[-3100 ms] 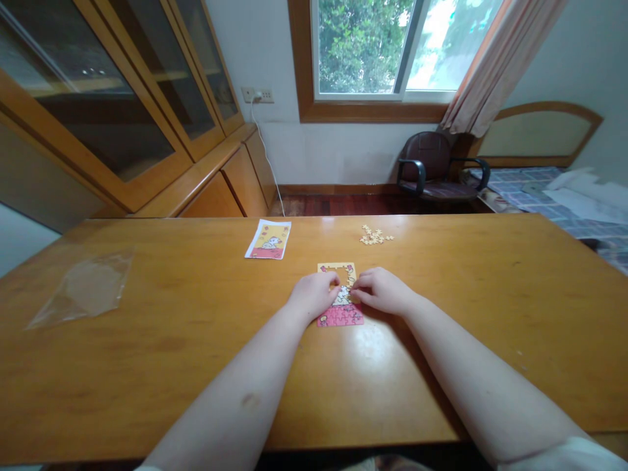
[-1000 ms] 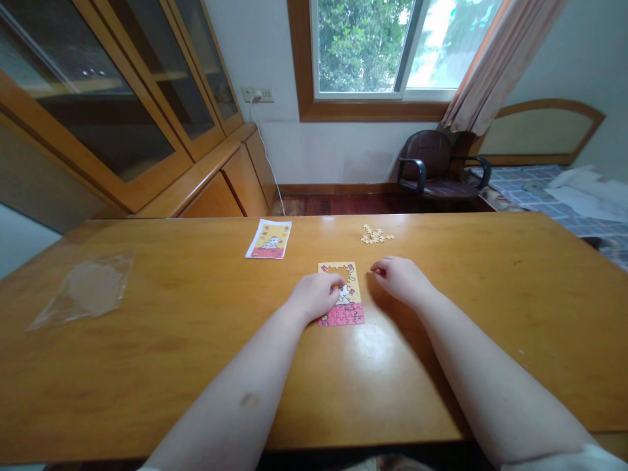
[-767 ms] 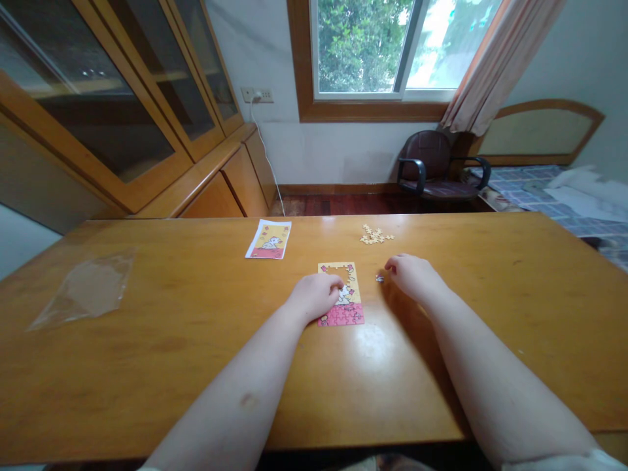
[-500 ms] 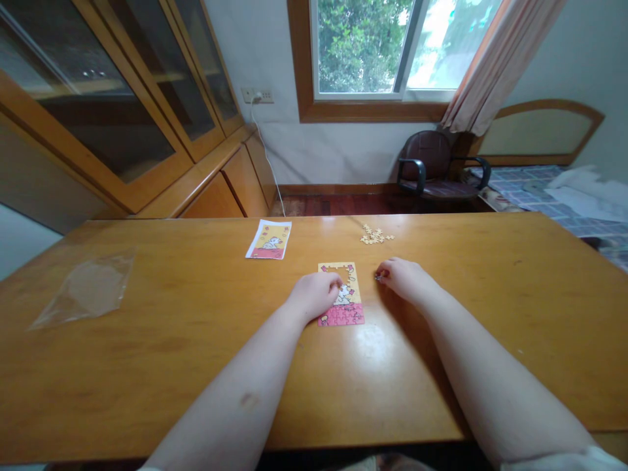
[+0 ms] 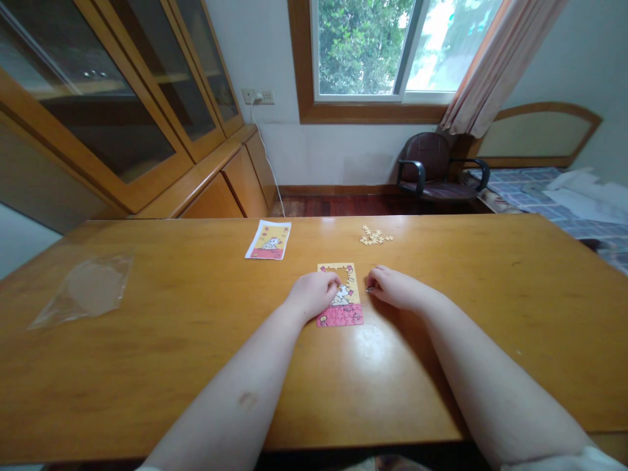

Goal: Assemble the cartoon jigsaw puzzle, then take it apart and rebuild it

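A small jigsaw puzzle (image 5: 346, 315) lies on the table, partly assembled, with a pink bottom, a yellow border and a white animal. A gap in its upper middle shows bare wood. My left hand (image 5: 314, 292) rests over the puzzle's left side, fingers curled together at the gap's lower edge; whatever the fingertips hold is hidden. Just right of the puzzle, my right hand (image 5: 395, 288) pinches a small puzzle piece (image 5: 369, 290) low over the table. Farther back lies a loose pile of puzzle pieces (image 5: 375, 237), pale side showing.
A printed reference picture (image 5: 269, 241) lies behind and left of the puzzle. On the table's (image 5: 196, 366) left part is a clear plastic bag (image 5: 93, 286). Beyond the far edge stand a glass-fronted cabinet (image 5: 147, 98), an armchair (image 5: 432, 163) and a bed (image 5: 530, 183).
My right hand has moved a little left and nearer to me with its puzzle piece, closer to the puzzle. My left hand has stayed almost in place.
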The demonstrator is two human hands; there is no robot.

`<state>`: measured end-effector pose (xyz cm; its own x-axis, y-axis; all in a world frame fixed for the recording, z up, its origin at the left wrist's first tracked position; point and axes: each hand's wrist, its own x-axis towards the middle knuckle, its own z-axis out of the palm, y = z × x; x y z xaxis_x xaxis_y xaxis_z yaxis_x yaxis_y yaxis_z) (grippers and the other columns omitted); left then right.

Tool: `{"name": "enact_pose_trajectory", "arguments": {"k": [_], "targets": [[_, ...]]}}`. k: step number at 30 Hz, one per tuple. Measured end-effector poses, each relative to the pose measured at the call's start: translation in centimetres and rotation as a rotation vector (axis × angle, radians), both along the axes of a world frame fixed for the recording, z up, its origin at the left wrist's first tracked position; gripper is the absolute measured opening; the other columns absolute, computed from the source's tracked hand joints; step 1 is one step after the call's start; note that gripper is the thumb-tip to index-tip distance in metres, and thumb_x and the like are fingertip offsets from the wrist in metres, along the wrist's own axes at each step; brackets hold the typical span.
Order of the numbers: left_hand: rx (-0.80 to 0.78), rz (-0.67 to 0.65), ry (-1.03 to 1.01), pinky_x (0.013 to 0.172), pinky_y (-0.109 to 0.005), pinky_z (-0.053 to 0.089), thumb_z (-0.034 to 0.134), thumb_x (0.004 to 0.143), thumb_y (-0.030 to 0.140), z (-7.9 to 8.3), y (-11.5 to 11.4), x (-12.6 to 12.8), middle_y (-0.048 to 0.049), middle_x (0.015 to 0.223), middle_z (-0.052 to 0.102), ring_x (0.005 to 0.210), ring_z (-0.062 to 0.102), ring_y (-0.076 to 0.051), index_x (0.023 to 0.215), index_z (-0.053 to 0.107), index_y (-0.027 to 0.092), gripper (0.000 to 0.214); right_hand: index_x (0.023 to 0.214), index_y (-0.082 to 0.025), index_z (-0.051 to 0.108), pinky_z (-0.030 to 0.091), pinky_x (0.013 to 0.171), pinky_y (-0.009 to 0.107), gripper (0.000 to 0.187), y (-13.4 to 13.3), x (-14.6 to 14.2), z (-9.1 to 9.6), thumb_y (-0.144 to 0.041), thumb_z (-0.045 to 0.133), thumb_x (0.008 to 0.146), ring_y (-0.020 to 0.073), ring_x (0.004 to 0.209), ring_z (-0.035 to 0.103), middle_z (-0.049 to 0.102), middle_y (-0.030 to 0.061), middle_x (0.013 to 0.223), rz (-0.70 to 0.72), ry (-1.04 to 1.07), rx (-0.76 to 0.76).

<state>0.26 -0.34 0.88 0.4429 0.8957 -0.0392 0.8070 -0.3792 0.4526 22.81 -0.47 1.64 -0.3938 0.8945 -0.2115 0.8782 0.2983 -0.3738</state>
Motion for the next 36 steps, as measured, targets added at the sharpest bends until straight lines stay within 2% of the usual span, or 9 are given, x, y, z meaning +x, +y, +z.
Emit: {"name": "enact_pose_trajectory", "arguments": {"k": [16, 22, 29, 36], "targets": [[-0.001, 0.005, 0.004, 0.081, -0.028, 0.049, 0.043, 0.084, 0.024, 0.2, 0.0, 0.0, -0.0004, 0.099, 0.072, 0.093, 0.065, -0.019, 0.097, 0.069, 0.026, 0.029, 0.080, -0.018, 0.059, 0.043, 0.070, 0.027, 0.014, 0.1, 0.3, -0.2, -0.014, 0.059, 0.066, 0.0181, 0.077, 0.057, 0.062, 0.0064, 0.088, 0.050, 0.077, -0.035], [0.004, 0.007, -0.003, 0.082, -0.027, 0.048, 0.043, 0.084, 0.024, -0.1, 0.1, 0.0, -0.0006, 0.099, 0.072, 0.093, 0.065, -0.019, 0.096, 0.070, 0.026, 0.029, 0.068, -0.019, 0.059, 0.039, 0.062, 0.025, 0.012, 0.0, 0.0, -0.1, -0.010, 0.056, 0.062, 0.0149, 0.066, 0.054, 0.062, 0.0023, 0.075, 0.111, 0.108, -0.074], [-0.005, 0.012, -0.003, 0.082, -0.028, 0.048, 0.044, 0.084, 0.025, 0.2, 0.0, 0.0, -0.0008, 0.100, 0.072, 0.093, 0.065, -0.019, 0.097, 0.070, 0.026, 0.029, 0.083, -0.020, 0.063, 0.038, 0.058, 0.024, 0.018, 0.0, 0.1, -0.2, -0.018, 0.062, 0.065, 0.0132, 0.064, 0.053, 0.062, 0.0002, 0.074, 0.067, 0.198, -0.140], [-0.005, 0.008, -0.007, 0.083, -0.027, 0.048, 0.044, 0.084, 0.024, 0.1, 0.1, 0.0, -0.0015, 0.100, 0.072, 0.094, 0.064, -0.018, 0.097, 0.070, 0.025, 0.030, 0.077, -0.020, 0.064, 0.038, 0.060, 0.025, 0.011, 0.4, 0.4, -0.8, -0.021, 0.063, 0.067, 0.0146, 0.066, 0.053, 0.062, 0.0017, 0.075, 0.100, 0.137, -0.142]]}}
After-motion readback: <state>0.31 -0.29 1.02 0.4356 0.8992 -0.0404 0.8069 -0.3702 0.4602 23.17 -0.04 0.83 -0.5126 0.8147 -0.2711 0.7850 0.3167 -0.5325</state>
